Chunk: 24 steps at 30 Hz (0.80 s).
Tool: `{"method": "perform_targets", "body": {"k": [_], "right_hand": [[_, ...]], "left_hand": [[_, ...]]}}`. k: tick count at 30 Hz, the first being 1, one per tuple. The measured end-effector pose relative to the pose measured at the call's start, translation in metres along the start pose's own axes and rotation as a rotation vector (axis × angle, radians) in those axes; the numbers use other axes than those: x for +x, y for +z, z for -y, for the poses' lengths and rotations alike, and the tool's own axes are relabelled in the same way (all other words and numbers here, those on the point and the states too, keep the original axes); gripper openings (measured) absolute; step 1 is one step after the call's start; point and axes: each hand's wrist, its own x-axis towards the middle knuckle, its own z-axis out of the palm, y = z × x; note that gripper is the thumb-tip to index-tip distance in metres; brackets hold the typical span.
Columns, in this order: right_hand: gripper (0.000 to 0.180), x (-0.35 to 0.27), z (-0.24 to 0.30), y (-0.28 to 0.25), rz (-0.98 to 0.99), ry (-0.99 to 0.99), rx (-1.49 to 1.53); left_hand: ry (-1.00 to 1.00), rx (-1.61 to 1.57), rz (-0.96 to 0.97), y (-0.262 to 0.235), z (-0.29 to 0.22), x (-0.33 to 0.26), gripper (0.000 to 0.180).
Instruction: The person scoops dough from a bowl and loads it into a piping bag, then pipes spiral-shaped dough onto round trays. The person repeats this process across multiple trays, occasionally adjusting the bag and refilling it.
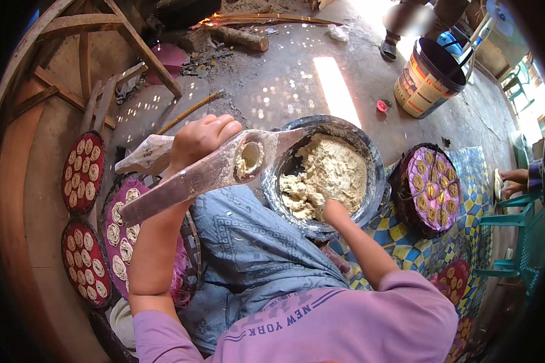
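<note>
My left hand [203, 140], closed, grips a wooden noodle press, holding it raised over my lap. One arm of the press, a long dark wooden bar [181, 189], has a round hole with pale dough [243, 166] stuck inside it. A second, pale-crusted wooden arm [146, 153] sticks out to the left of the hand. Before me stands a dark, flour-dusted basin [376, 181] with a big lump of pale dough [336, 163]. My right hand [334, 212] is down in the basin, curled against the dough at its near side; the fingertips are hidden.
Round trays of coiled noodle nests lie at left, including a red one [83, 172] and a pink one [118, 233]. Right of the basin is another round tray [430, 187] on a patterned mat [384, 245]. Farther off are a bucket [427, 78], a person's foot [389, 49] and a fire [209, 20].
</note>
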Motion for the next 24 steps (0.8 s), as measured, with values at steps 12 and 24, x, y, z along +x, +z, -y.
{"method": "perform_targets", "body": {"k": [12,24], "right_hand": [[0.026,-0.035,-0.002,-0.002,0.213,-0.190,-0.247],[0.018,0.048,0.082,0.024,0.842,0.186,1.019]], "left_hand": [[0.004,-0.021,0.003,0.002,0.002,-0.004,0.024],[-0.012,-0.029,-0.019,-0.006,-0.004,-0.004,0.026]]}}
